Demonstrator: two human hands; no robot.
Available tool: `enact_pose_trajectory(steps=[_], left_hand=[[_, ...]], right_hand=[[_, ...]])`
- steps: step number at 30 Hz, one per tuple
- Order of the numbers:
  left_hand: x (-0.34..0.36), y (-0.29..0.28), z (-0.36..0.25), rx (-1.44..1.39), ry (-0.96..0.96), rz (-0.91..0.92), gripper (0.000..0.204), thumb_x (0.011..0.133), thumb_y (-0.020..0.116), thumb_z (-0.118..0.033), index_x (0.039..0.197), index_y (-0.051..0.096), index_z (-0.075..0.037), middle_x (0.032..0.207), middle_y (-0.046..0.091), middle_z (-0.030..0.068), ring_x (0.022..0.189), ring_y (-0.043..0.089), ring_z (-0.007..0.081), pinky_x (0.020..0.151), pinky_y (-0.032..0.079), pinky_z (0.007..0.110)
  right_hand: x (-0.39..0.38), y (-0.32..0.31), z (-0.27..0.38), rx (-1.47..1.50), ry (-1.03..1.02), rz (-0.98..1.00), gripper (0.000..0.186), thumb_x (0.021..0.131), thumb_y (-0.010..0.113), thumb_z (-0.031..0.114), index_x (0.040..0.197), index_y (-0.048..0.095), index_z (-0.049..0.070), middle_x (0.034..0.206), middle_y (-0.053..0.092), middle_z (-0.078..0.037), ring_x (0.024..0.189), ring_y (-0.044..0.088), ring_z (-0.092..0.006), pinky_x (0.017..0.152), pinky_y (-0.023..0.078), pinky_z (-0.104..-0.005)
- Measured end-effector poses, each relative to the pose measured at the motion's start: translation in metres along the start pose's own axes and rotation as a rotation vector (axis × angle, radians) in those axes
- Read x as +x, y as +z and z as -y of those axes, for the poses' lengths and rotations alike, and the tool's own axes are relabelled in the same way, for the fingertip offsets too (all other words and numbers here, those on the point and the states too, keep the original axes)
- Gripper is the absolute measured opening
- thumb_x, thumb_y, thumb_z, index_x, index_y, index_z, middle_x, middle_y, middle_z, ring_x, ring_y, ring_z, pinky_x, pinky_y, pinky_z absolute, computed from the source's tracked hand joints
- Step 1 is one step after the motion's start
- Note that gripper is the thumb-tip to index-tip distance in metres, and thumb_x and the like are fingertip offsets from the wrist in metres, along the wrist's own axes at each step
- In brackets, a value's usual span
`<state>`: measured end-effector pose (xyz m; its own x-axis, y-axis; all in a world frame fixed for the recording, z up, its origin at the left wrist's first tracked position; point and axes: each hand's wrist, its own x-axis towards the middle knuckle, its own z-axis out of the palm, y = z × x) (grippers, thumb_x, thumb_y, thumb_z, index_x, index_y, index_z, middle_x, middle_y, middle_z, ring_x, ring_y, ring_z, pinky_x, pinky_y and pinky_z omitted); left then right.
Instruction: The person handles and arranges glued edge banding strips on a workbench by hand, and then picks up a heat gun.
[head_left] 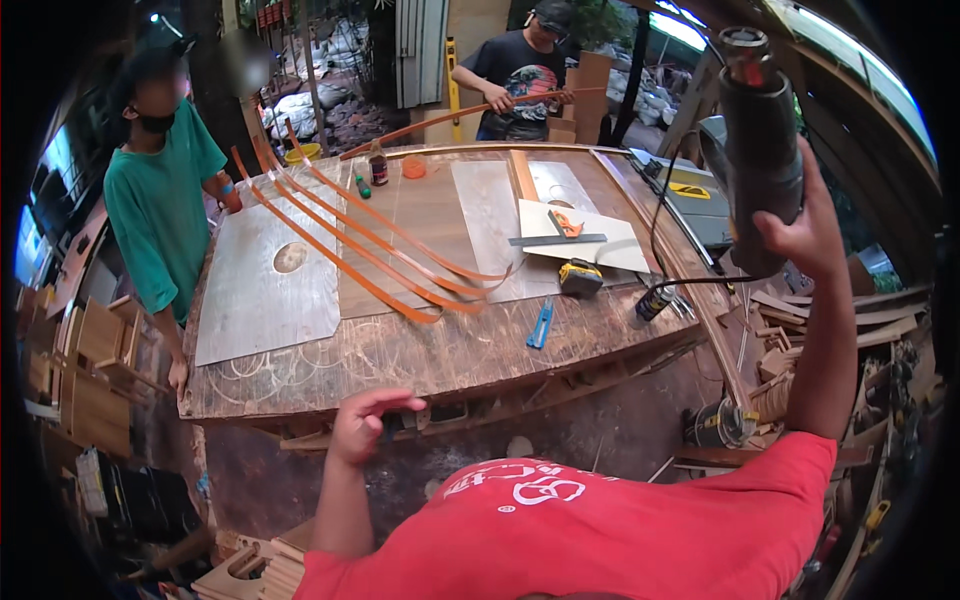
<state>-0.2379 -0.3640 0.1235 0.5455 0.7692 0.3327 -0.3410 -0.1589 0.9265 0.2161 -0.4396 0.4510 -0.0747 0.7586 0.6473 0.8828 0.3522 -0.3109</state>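
Single view: head cam on the person in the red shirt [620, 530], wide fisheye, pitched down and forward. Edges bend hard toward the dark rim. The wearer's chest and raised arms sit close at the bottom; the workbench [440, 350] fills mid-frame just ahead, two other people stand beyond it. No second view to overlap.

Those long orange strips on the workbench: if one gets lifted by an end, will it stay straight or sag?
The orange strips would probably sag and whip: they look very thin and long, and already lie in curves on the workbench. Likely light for their length. Several overlap near their ends, so pulling one may drag its neighbours.
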Motion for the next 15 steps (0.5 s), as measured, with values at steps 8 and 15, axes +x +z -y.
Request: enact_pose_trajectory(steps=[8, 15], left_hand=[[0.056, 0.096, -0.045, 0.066, 0.181, 0.251, 0.069, 0.080, 0.064, -0.054, 0.119, 0.057, 0.002, 0.114, 0.061, 0.0150, 0.110, 0.057, 0.0225, 0.096, 0.041, 0.035], [0.088, 0.195, -0.040, 0.043, 0.200, 0.124, 0.118, 0.063, 0.063, -0.075, 0.144, 0.020, 0.001, 0.141, 0.037, 0.0167, 0.131, 0.036, 0.0248, 0.109, 0.026, 0.039]], right_hand=[[-0.024, -0.042, 0.046, 0.271, 0.135, 0.228, 0.091, 0.070, 0.068, 0.055, 0.137, 0.037, 0.001, 0.120, 0.054, -0.011, 0.108, 0.052, -0.0174, 0.092, 0.041, -0.0313], [-0.056, 0.050, 0.037, 0.713, 0.328, 0.747, 0.078, 0.077, 0.066, 0.050, 0.132, 0.040, 0.001, 0.113, 0.056, -0.011, 0.103, 0.054, -0.0157, 0.089, 0.045, -0.0312]])
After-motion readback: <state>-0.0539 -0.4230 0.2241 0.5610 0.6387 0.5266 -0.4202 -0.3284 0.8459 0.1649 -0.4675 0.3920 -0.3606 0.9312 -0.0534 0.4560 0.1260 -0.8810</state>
